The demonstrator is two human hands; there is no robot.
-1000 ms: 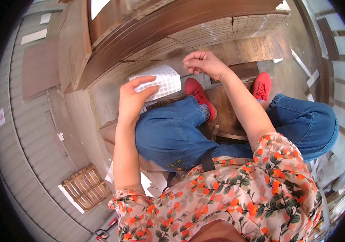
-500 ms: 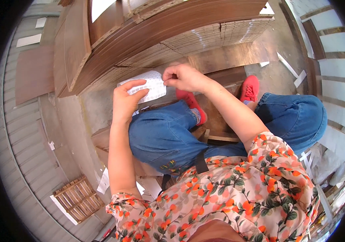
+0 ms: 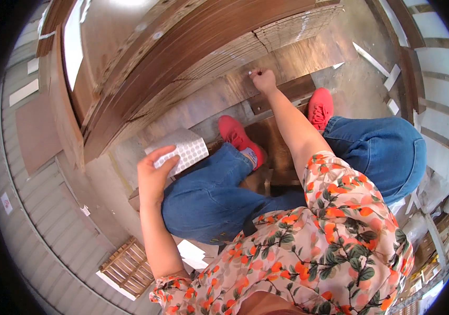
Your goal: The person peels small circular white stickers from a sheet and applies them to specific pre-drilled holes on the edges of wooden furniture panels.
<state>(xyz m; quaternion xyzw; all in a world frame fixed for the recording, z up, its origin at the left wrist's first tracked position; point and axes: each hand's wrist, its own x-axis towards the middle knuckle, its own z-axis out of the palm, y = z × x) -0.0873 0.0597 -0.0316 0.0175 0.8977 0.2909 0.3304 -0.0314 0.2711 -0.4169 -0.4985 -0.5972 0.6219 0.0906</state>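
Observation:
My left hand (image 3: 153, 177) pinches a white sheet of round grey stickers (image 3: 192, 154) between thumb and fingers, above my left knee. The sheet is bent, with its dotted face turned up. Farther out and to the right, my right hand (image 3: 265, 81) is closed, and a tiny pale sticker (image 3: 250, 73) shows at its fingertips. That hand is close to the lower side of a tall stack of brown boards (image 3: 182, 44), over a plywood sheet (image 3: 298, 56) at its foot. I cannot tell whether the fingers touch the stack.
Both knees are bent, with my red shoes (image 3: 235, 134) by the stack. A slatted wooden pallet (image 3: 125, 266) lies at the lower left. White strips (image 3: 371, 59) lie on the floor at the far right. A brown panel (image 3: 36, 134) rests at the left.
My right hand has left the sticker sheet and reached away to the right, toward the stack, with a small pale sticker at its fingertips. The left hand with the sheet is slightly lower.

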